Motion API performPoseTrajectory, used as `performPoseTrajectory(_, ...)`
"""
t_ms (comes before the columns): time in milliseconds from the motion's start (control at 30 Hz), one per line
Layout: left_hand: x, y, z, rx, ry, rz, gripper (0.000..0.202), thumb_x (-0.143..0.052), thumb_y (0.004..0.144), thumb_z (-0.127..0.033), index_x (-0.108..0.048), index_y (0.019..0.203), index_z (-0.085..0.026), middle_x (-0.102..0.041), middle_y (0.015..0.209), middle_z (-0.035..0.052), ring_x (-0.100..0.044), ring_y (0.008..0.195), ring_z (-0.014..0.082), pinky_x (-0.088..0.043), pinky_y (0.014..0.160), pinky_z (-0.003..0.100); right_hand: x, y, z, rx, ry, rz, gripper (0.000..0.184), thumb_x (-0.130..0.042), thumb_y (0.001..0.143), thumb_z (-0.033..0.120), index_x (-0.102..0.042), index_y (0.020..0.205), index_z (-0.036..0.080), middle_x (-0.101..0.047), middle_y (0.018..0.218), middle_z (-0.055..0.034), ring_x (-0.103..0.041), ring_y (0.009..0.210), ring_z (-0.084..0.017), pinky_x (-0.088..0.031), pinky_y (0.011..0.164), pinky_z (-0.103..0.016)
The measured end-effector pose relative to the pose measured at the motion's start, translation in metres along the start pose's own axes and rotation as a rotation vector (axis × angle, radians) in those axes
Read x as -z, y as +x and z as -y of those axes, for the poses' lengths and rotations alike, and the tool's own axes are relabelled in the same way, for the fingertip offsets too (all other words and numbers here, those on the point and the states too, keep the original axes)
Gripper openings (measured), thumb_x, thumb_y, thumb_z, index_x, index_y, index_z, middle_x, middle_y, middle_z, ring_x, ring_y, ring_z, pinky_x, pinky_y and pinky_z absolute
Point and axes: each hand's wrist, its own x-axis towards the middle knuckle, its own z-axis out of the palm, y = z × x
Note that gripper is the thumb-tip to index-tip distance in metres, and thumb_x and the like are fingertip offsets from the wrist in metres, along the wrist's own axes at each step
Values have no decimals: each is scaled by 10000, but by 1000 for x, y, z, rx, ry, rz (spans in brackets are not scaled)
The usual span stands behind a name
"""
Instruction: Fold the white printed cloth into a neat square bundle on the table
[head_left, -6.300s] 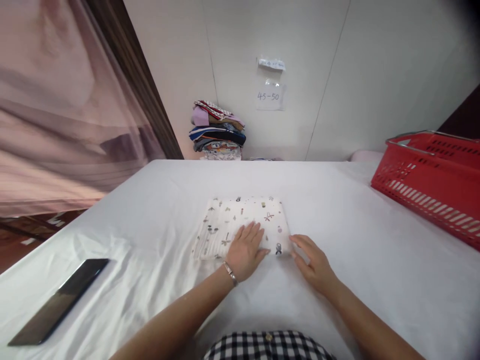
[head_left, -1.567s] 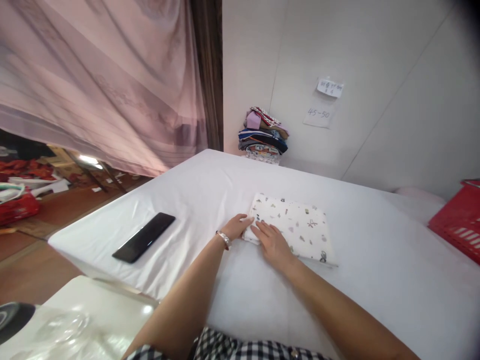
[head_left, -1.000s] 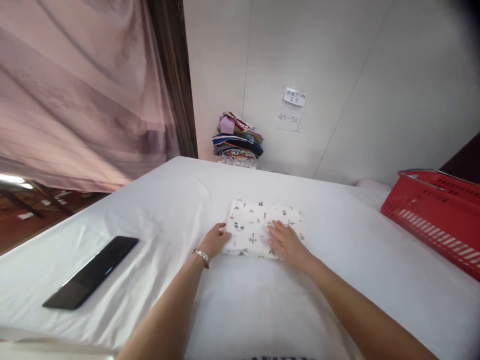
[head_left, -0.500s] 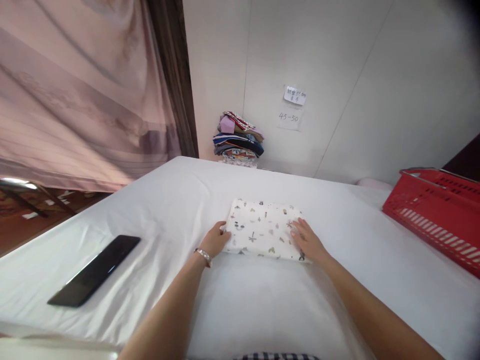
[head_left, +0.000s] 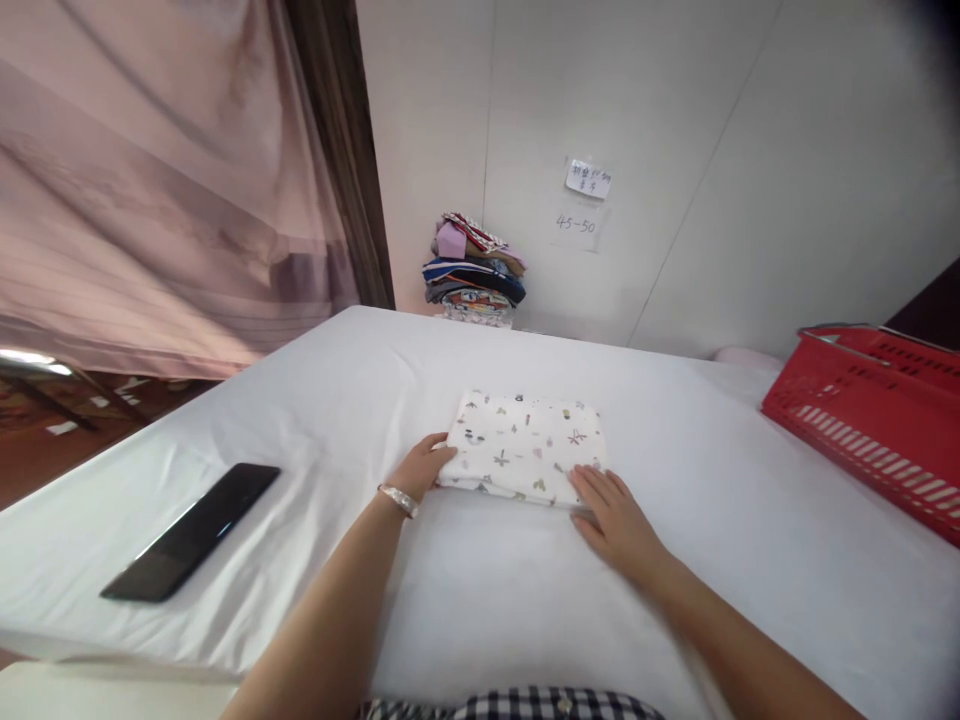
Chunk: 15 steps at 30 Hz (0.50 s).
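Observation:
A folded white cloth with small printed figures (head_left: 529,445) lies in the middle of the white-sheeted table (head_left: 375,400). My left hand (head_left: 425,463), with a bracelet at the wrist, grips the cloth's near left corner, fingers curled under the edge. My right hand (head_left: 615,510) lies flat and open at the cloth's near right corner, fingertips touching the edge.
A black phone (head_left: 193,528) lies at the table's left front. A red plastic basket (head_left: 870,415) stands at the right. A stack of folded clothes (head_left: 474,270) rests against the back wall under a paper label (head_left: 576,222). A pink curtain (head_left: 165,180) hangs on the left.
My right hand has slid from the top of the cloth toward me, down to its near right corner. The left hand stays at the left corner.

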Motion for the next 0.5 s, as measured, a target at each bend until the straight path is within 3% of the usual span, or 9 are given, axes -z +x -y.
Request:
performPoseTrajectory(233,1,-7,-8,39,-248,173,302,-607,668,-262,-562,952,-170,-606,730,12,-547,598,108,-447,550,227,-9,8,2,-17,-70,-47,555,-333,806,140,-267,1353,203,-395,1339,-76,-321,1235,-225,-288,997,-443)
performPoseTrajectory(367,4,-10,-12,32,-303,164,179,-573,703,-244,-579,857,-154,-572,632,-10,-517,544,83,-413,502,187,-9,12,3,-32,-88,-57,690,-308,716,1,-232,1365,222,-364,1355,-69,-288,1253,-236,-337,962,-430)
performPoseTrajectory(500,5,-12,-16,-7,-252,122,194,-569,696,-273,-580,847,-152,-588,661,9,-539,572,102,-413,504,196,0,14,2,-35,-39,-101,719,-298,700,-22,-230,1364,247,-449,1261,-80,-402,1162,-226,-388,915,-406)
